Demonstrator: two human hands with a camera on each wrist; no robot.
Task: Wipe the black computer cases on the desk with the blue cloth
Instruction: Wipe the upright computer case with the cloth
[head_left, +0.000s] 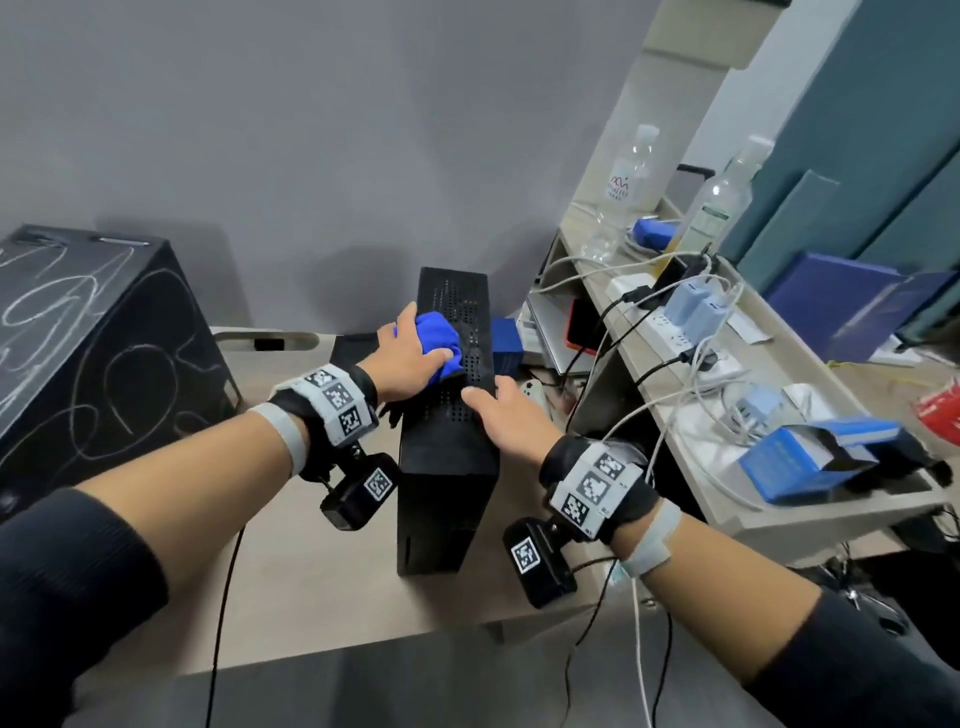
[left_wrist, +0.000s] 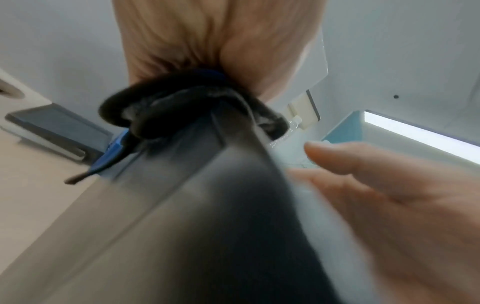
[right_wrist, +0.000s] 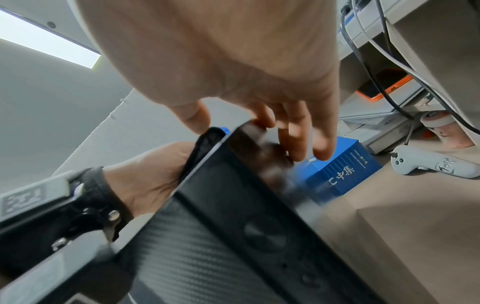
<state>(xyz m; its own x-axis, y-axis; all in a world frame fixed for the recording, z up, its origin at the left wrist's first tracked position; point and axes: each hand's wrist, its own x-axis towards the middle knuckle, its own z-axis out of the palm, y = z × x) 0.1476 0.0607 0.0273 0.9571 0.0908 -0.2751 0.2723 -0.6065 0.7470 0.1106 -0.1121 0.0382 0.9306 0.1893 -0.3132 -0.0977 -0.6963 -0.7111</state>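
A slim black computer case (head_left: 451, 441) stands upright mid-desk, its perforated top facing up. My left hand (head_left: 415, 349) grips a bunched blue cloth (head_left: 435, 335) and presses it onto the far left part of that top. My right hand (head_left: 500, 410) rests on the top's right edge, thumb lying on top and straight fingers (right_wrist: 293, 135) reaching down the right side. In the right wrist view the case (right_wrist: 233, 236) is blurred. A larger black case (head_left: 98, 353), covered in pale scribbles, stands at the left. The left wrist view shows my palm (left_wrist: 207, 41) over the blurred case (left_wrist: 221, 205).
A blue box (head_left: 506, 347) and a white controller (right_wrist: 428, 164) lie just right of the slim case. A raised shelf (head_left: 769, 514) on the right carries power strips, chargers, cables, two clear bottles (head_left: 623, 192) and a blue carton (head_left: 800, 462). A grey wall stands behind.
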